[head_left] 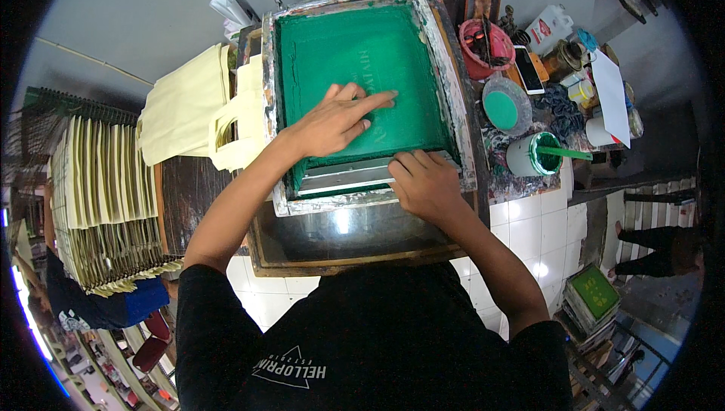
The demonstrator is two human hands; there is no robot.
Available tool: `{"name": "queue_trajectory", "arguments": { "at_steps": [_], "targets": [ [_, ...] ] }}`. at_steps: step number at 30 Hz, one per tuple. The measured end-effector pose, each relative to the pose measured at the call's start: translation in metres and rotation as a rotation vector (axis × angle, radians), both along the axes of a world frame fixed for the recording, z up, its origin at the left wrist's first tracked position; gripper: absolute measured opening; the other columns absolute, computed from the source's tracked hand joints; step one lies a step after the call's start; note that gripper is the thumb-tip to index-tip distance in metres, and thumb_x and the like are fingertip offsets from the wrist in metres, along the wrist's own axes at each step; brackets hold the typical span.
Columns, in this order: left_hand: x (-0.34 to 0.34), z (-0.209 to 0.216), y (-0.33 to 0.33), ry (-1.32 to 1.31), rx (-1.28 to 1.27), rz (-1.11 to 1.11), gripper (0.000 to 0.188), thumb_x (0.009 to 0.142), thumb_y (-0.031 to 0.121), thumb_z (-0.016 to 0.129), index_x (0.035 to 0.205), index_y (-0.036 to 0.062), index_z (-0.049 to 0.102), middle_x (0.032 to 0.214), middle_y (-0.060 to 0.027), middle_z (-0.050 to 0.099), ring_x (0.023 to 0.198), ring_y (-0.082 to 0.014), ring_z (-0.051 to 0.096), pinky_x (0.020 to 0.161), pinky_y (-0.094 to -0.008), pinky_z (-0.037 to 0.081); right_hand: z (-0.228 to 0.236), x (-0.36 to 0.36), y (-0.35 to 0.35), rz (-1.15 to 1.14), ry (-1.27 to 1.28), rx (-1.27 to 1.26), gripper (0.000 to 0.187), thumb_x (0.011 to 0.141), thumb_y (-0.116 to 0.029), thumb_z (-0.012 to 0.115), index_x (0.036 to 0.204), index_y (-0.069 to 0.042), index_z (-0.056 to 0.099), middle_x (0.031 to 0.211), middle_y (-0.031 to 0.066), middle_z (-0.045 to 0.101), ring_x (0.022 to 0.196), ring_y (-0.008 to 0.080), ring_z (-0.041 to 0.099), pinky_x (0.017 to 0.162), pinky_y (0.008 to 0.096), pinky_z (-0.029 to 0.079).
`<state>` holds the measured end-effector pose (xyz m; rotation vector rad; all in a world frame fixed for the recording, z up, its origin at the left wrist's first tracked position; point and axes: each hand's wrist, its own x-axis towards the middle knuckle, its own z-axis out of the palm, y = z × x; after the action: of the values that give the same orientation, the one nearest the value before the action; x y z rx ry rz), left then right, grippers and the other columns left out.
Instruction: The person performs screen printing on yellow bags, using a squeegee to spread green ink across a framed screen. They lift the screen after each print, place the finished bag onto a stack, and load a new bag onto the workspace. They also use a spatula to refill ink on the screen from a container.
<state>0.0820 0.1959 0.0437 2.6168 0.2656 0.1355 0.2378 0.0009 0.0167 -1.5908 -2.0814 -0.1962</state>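
Right hand (427,187) grasps a long, flat, grey metal squeegee (343,175) inside a rectangular, green-coated mesh screen (325,49)

In the head view, the right hand's grip is closed over the upper edge of the squeegee, toward its right end. The squeegee lies crosswise at the near end of the screen, inside a paint-crusted wooden frame (271,109). The left hand (340,118) reaches over the middle of the mesh, its grip released and some fingers stretched out beside faint lettering; whether the fingertips touch the mesh cannot be told.

The frame sits on a dark, glossy worktop (355,237). Just left of it lie pale-yellow fabric bags (185,101), and farther left a wire rack (41,109) carries rows of similar bags. To the right, a white plastic tub (521,158) smeared with green paint holds a slim green stick (566,153). Beyond it stand a round, clear bowl (521,98) of green paint and a pinkish-red plastic bucket (472,70), with a white-edged, dark-screened phone (529,70) beside them.
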Motion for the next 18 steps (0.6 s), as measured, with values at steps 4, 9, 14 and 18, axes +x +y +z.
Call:
{"name": "queue_trajectory", "arguments": {
  "at_steps": [4, 9, 14, 18],
  "targets": [
    [-0.003, 0.014, 0.007, 0.112, 0.032, 0.024, 0.062, 0.096, 0.011, 0.056, 0.155, 0.0132, 0.037, 0.128, -0.0044, 0.066, 0.106, -0.0257, 0.049, 0.096, -0.0392, 0.032, 0.004, 0.001, 0.001, 0.002, 0.004, -0.014, 0.017, 0.074, -0.021, 0.07, 0.085, -0.011, 0.06, 0.079, 0.0033, 0.054, 0.077, 0.0211, 0.06, 0.067, 0.0348, 0.05],
    [-0.002, 0.007, 0.004, -0.019, 0.017, 0.041, 0.062, 0.096, 0.013, 0.056, 0.155, 0.0128, 0.037, 0.123, -0.0078, 0.066, 0.106, -0.0262, 0.048, 0.097, -0.04, 0.032, 0.011, 0.001, 0.004, 0.006, -0.023, -0.061, 0.017, 0.076, -0.021, 0.071, 0.086, -0.011, 0.061, 0.08, 0.004, 0.056, 0.079, 0.0224, 0.061, 0.068, 0.0369, 0.05],
    [0.006, 0.013, 0.004, 0.111, 0.077, -0.004, 0.056, 0.097, 0.009, 0.054, 0.152, 0.0136, 0.042, 0.109, -0.0076, 0.066, 0.1, -0.0246, 0.049, 0.093, -0.0376, 0.033, 0.01, 0.004, 0.004, 0.003, -0.034, -0.079, 0.019, 0.076, -0.023, 0.072, 0.086, -0.011, 0.06, 0.081, 0.0045, 0.057, 0.08, 0.023, 0.062, 0.069, 0.0381, 0.051],
    [0.0, 0.012, 0.004, -0.029, -0.033, 0.036, 0.051, 0.096, 0.01, 0.055, 0.147, 0.0121, 0.046, 0.107, -0.0068, 0.064, 0.108, -0.0248, 0.05, 0.098, -0.0384, 0.033, 0.009, 0.002, 0.003, 0.002, -0.023, -0.097, 0.022, 0.075, -0.024, 0.073, 0.087, -0.011, 0.06, 0.082, 0.0047, 0.057, 0.08, 0.0234, 0.062, 0.068, 0.0387, 0.051]
  ]
}}
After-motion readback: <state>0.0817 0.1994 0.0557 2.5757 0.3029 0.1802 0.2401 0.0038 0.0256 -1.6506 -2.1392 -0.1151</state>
